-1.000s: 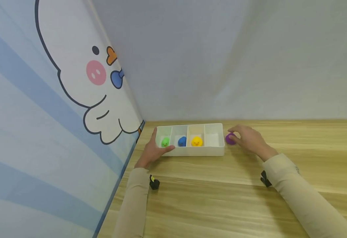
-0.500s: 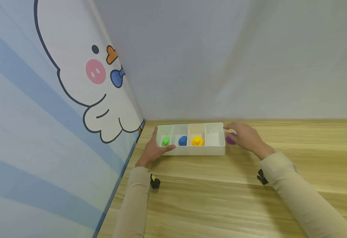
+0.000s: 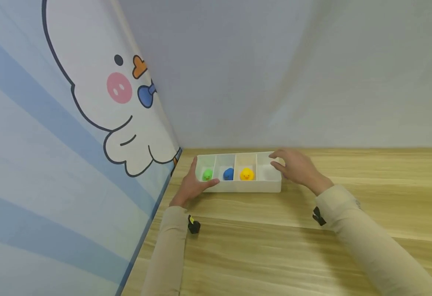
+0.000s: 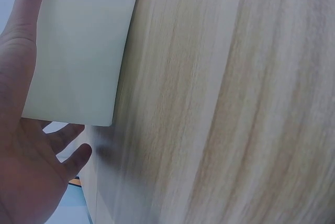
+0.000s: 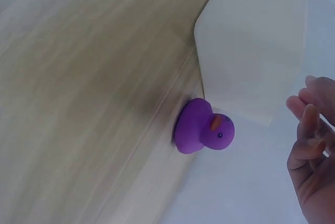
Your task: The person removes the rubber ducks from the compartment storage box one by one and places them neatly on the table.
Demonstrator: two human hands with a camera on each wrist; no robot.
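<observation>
A white divided storage box (image 3: 245, 187) stands on the table, with a green duck (image 3: 207, 175), a blue duck (image 3: 228, 174) and a yellow duck (image 3: 247, 174) each in its own compartment. My left hand (image 3: 190, 185) grips the box's left end, thumb along the front rim. Over the rightmost compartment, which holds nothing, hovers my right hand (image 3: 298, 167), thumb and forefinger spread apart around nothing. In the right wrist view a purple rubber duck (image 5: 196, 130) sits on the table close beside the box's end wall; the right hand hides it in the head view.
The wooden table (image 3: 252, 246) meets a pale grey wall (image 3: 238, 82) just behind the box. At the left is a blue-striped wall panel (image 3: 71, 164) with a cartoon figure. Small black wrist devices (image 3: 194, 226) hang at the cuffs.
My right hand has let go of the purple duck and moved left, from beside the box to above its right compartment. The left hand stays on the box's left end.
</observation>
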